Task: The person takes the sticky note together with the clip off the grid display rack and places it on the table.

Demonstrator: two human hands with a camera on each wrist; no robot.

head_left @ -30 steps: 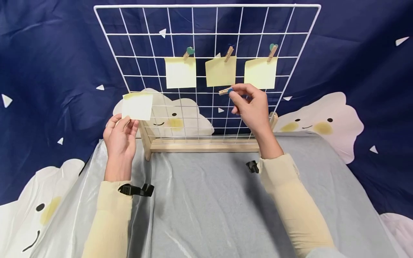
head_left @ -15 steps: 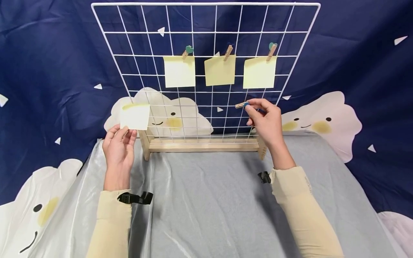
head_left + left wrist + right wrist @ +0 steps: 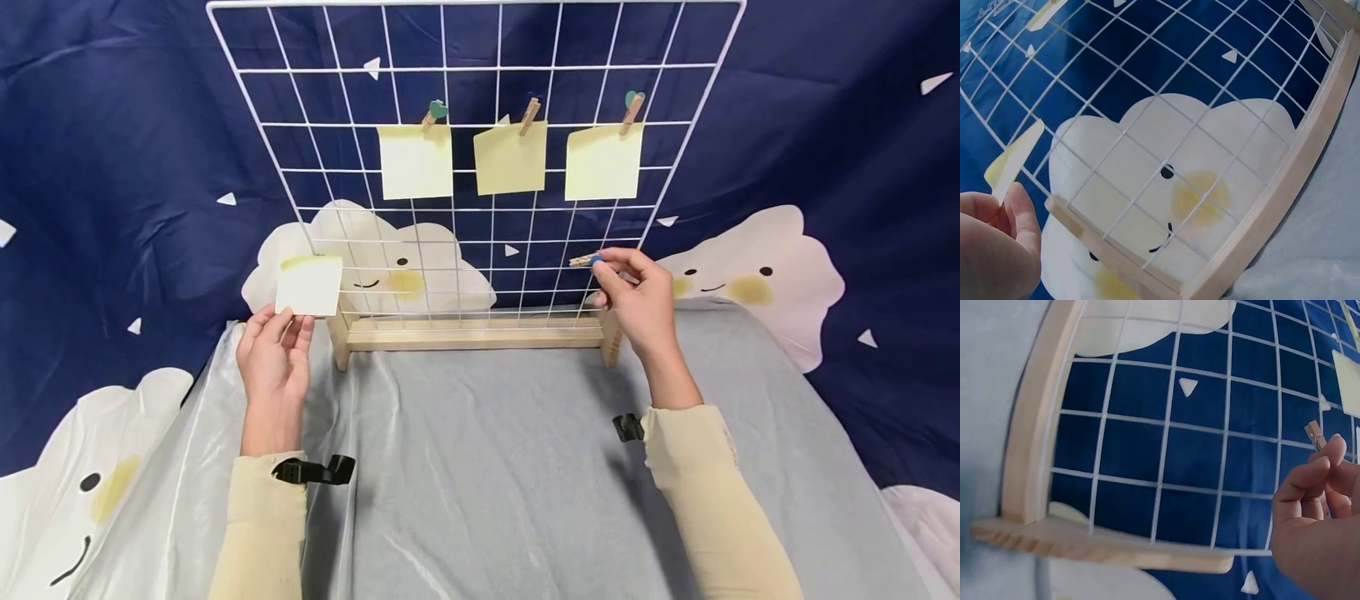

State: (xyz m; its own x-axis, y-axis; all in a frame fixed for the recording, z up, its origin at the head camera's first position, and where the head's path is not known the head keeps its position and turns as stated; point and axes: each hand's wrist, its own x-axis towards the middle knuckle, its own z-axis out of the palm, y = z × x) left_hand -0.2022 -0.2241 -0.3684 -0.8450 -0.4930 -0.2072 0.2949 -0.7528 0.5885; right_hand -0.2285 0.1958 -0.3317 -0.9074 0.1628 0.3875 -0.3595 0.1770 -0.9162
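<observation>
The left hand (image 3: 273,358) pinches a yellow note (image 3: 309,287) at the frame's left; the right hand (image 3: 641,300) pinches a clothespin (image 3: 585,261) right of centre. Three clipped papers (image 3: 416,162) hang on a grid (image 3: 498,68), upper middle.

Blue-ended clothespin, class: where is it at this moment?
In the head view, the blue-ended clothespin is right of centre, pinched in the right grip, below the rightmost hanging note.

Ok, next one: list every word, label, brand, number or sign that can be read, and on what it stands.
None can be read.
Right sleeve: faint marks, possibly lettering, too small to read.
Blue backdrop, left wrist view's top-left corner: faint marks, too blurred to read.
Clipped notes, held note: no writing shows.
</observation>
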